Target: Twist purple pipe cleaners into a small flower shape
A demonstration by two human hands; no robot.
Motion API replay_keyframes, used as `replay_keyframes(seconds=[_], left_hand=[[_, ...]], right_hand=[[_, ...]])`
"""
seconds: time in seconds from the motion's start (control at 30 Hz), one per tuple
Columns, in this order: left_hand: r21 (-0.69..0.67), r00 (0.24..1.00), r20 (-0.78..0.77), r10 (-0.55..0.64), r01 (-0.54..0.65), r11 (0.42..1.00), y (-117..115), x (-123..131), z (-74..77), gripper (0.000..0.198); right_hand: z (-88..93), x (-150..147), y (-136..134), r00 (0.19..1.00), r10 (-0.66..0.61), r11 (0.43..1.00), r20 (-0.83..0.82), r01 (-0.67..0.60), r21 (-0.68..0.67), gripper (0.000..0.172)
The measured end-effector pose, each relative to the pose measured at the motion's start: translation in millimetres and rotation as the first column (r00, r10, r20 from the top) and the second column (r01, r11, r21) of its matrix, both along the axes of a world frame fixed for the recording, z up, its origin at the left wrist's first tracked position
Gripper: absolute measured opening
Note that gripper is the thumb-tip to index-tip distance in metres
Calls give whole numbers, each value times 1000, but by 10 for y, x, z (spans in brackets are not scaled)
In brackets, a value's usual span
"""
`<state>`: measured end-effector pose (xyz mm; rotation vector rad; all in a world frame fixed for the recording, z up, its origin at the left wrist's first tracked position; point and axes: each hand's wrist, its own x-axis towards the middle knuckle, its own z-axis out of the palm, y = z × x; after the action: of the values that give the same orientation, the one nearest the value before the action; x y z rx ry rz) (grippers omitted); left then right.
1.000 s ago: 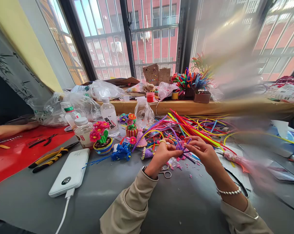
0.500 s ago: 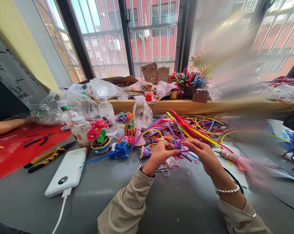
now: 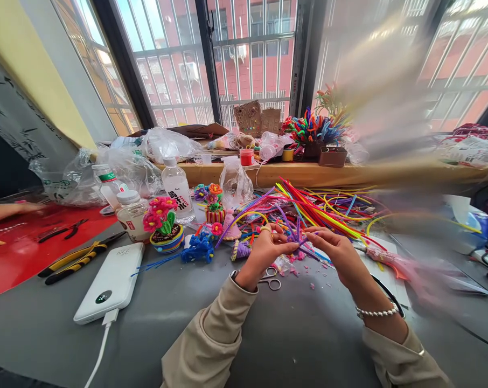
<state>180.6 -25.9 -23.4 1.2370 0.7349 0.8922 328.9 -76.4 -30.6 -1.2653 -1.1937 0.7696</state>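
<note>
Between my two hands are purple pipe cleaners point(image 3: 296, 233), joined at the middle with several ends sticking outward. My left hand point(image 3: 269, 247) pinches the joined part between thumb and fingers. The thumb and fingertips of my right hand point(image 3: 330, 249) close on one purple strand at the right side. Just below my left hand lie small scissors point(image 3: 271, 281) on the grey table. A little purple wrapped cone point(image 3: 241, 250) sits left of that hand, and a bundle of coloured pipe cleaners point(image 3: 320, 213) spreads behind both hands.
On the left are a white power bank point(image 3: 109, 283) with a cable, yellow-black pliers point(image 3: 76, 261), bottles point(image 3: 177, 188) and a pipe-cleaner flower pot point(image 3: 165, 231). Blue pipe cleaners point(image 3: 199, 249) lie nearby. Another person's hand point(image 3: 15, 209) rests over a red mat point(image 3: 66, 221). Pink scraps point(image 3: 294, 267) litter the table.
My right fingers have shifted slightly along the purple strand, and the purple piece has turned a little. The other person's hand at far left has moved slightly.
</note>
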Motion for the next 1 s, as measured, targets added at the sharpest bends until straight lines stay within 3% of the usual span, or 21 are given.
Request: replay_keyframes(seconds=[0.13, 0.23, 0.37, 0.43, 0.57, 0.73, 1.0], left_hand=[[8, 998, 3, -67, 67, 998, -4, 19, -38, 51], [-9, 999, 32, -18, 19, 1000, -11, 28, -34, 51], [-132, 980, 135, 145, -127, 983, -9, 20, 3, 50], [-188, 965, 197, 175, -138, 973, 0, 12, 13, 49], [-235, 950, 272, 152, -88, 968, 2, 8, 0, 46], [-259, 965, 252, 66, 1, 966, -20, 22, -26, 43], [-272, 971, 220, 93, -31, 962, -21, 34, -36, 42]], right_hand=[[-49, -55, 52, 995, -95, 992, 37, 92, 91, 22], [-84, -77, 81, 992, -125, 988, 14, 123, 94, 25], [-61, -66, 53, 999, -44, 999, -30, 43, -32, 32], [-25, -74, 21, 998, 23, 997, -61, -28, -72, 33], [9, -124, -10, 983, 102, 995, -154, -104, -9, 31], [-79, -161, 42, 947, 92, 994, -309, -71, 78, 21], [-159, -208, 104, 903, 115, 990, -413, -69, 123, 18]])
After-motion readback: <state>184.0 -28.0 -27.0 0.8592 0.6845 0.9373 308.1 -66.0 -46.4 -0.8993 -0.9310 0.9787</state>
